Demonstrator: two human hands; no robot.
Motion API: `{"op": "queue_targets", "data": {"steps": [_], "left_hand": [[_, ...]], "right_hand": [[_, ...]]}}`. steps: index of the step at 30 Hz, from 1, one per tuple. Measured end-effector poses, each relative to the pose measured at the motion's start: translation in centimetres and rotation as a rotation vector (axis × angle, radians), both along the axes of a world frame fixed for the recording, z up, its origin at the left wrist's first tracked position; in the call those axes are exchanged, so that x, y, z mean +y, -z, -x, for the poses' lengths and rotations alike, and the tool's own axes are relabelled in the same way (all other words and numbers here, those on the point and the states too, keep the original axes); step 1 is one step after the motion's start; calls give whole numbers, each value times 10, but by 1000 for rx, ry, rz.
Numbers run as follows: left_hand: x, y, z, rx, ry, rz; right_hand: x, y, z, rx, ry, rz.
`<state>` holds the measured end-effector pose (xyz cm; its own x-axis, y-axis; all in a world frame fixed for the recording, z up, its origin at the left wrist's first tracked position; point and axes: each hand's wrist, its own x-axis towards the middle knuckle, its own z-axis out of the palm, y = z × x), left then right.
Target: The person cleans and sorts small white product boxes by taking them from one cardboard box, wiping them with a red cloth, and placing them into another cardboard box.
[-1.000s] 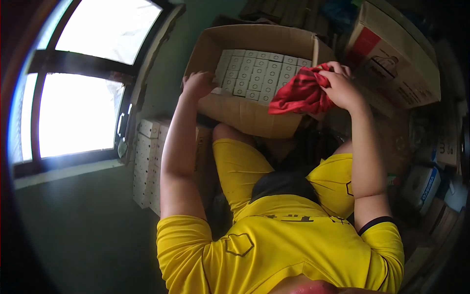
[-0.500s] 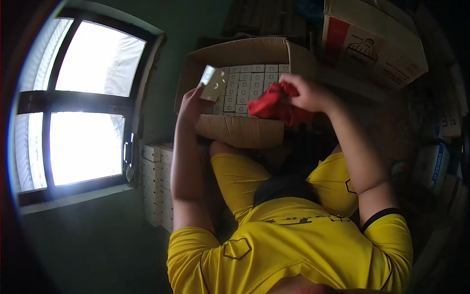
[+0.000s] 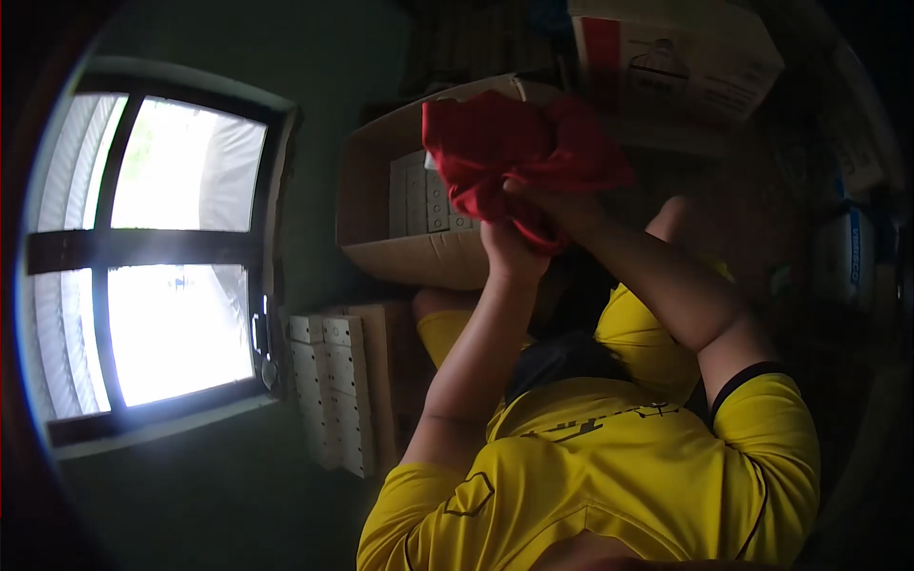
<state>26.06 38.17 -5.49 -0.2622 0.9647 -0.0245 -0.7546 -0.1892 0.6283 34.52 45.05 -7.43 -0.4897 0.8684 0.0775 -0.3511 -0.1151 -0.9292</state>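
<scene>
A red cloth is spread over both hands and hangs in front of the open cardboard box. My right hand is closed on the cloth's near side. My left hand reaches under it, its fingers mostly covered; the white slotted wall socket it held a moment ago is almost wholly hidden, with perhaps a pale edge at the cloth's left side. Inside the box, rows of small white blocks with round marks show to the left of the cloth.
A window is on the left wall. Below it stand stacked white blocks beside a brown carton. A large printed carton sits at the back right, and a white and blue package at the far right.
My left hand has moved right with the wall socket, and my right hand has brought the red cloth left over it. The hands are now together, and the head view has shifted.
</scene>
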Motion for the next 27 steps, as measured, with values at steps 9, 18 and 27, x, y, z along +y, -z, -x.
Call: {"op": "queue_targets", "data": {"steps": [9,18,27], "left_hand": [[-2,-19,-7,65,52,50],[-1,-28,50,153,88,57],[-25,-28,105,46,-129,94]], "right_hand": [[28,-23,-3,142,507,-674],[3,-24,31,28,328,-567],[-7,-28,44,390,183,-153]]}}
